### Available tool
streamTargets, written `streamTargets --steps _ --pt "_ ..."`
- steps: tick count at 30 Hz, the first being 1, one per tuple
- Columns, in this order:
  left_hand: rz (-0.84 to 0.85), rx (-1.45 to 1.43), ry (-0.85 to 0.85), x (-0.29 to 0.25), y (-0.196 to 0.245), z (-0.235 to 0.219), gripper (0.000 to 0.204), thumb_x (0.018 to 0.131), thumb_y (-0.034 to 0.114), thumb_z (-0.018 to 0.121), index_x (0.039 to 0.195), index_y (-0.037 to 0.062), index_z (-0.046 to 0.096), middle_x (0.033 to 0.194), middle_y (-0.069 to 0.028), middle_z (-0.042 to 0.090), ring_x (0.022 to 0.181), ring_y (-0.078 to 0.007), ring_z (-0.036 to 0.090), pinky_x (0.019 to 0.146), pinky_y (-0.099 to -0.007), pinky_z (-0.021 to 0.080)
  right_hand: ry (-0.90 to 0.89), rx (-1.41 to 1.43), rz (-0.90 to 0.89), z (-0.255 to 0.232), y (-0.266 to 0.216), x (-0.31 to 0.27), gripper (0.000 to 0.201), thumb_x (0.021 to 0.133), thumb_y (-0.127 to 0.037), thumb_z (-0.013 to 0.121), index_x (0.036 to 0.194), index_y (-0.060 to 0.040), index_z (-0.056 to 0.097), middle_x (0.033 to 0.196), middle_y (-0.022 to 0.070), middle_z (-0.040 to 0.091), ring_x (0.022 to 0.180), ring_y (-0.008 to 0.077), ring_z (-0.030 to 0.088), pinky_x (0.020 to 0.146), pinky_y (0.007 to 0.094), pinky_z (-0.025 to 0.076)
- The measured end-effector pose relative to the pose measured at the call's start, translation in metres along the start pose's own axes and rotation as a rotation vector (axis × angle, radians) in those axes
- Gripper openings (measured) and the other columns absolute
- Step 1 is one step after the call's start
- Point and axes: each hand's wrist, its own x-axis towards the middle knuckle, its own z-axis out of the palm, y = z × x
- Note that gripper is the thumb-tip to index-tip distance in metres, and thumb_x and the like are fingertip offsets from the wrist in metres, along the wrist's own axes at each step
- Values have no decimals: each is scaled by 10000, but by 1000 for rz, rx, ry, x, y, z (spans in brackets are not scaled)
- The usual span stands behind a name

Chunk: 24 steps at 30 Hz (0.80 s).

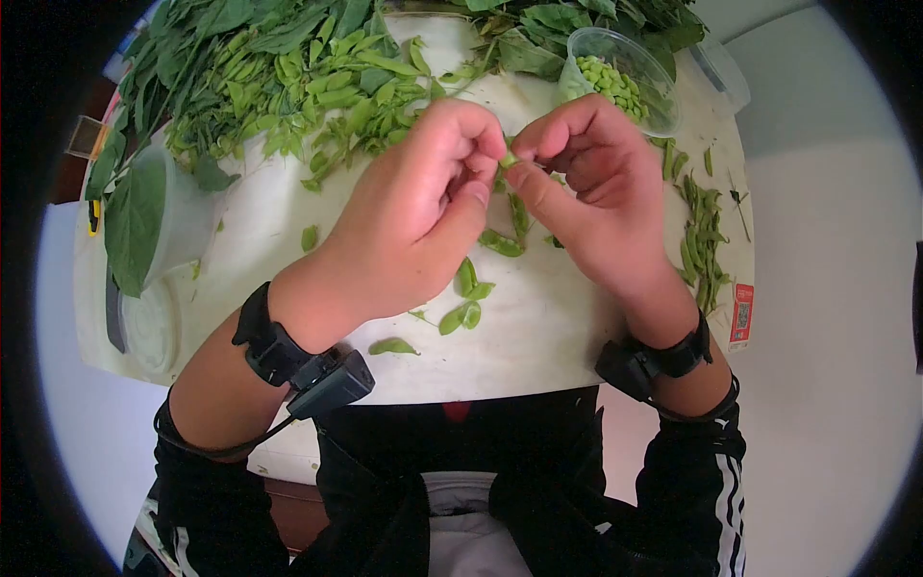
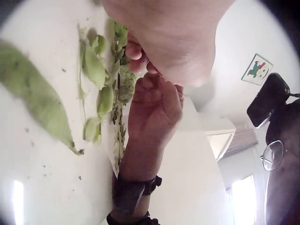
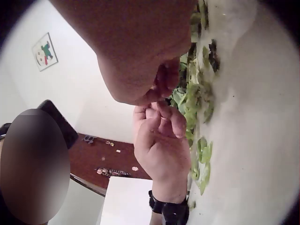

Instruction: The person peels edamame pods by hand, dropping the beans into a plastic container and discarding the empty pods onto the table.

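Both hands meet above the table [image 1: 538, 337], left hand [image 1: 409, 226] and right hand [image 1: 596, 192] pinching one green pod [image 1: 507, 160], seemingly mid-shelling; next they likely must pry it apart so the beans can join the plastic cup [image 1: 630, 77].

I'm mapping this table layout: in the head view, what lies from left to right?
Empty plastic tub → heap of unshelled pods → left hand → right hand → row of pods along the right edge → red label.

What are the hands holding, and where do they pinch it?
A small green pod, pinched between both hands: the left hand holds one end and the right hand the other, with thumb and fingers.
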Motion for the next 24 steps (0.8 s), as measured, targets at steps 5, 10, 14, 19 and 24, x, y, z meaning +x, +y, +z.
streamTargets --steps 5,10,14,19,24 --pt "-60 15 -89 -1 5 -6 218 866 -15 520 1054 39 422 798 -47 489 683 -115 469 616 -247 408 -136 -48 -95 -3 1 -2 240 821 132 594 899 -50 459 923 75 577 857 121 536 758 245 438" --pt "-54 -26 -109 -2 2 0 201 897 25 556 1040 40 415 783 -47 470 666 -110 449 608 -245 398 -221 8 -111 -6 0 -2 181 820 88 600 876 -43 488 846 24 543 808 85 523 736 227 440" --pt "-95 -189 -102 -3 3 -3 173 944 61 533 1062 39 408 796 -27 493 679 -95 463 606 -226 389 -197 158 -2 -4 -5 -3 129 849 71 573 877 -37 508 847 20 551 807 74 521 725 223 432" --pt "-190 -364 -32 -1 7 -5 164 970 74 495 1097 35 401 826 -12 522 685 -75 460 593 -214 391 -81 48 23 -4 -6 -2 78 886 39 530 932 -22 541 840 11 561 776 77 527 693 221 423" --pt "-265 -349 -67 2 8 -9 232 963 100 482 1150 60 352 848 -38 514 661 -85 446 547 -203 383 -84 -94 -35 -7 -2 -1 118 895 35 507 997 -10 544 850 20 563 734 82 520 656 224 424"
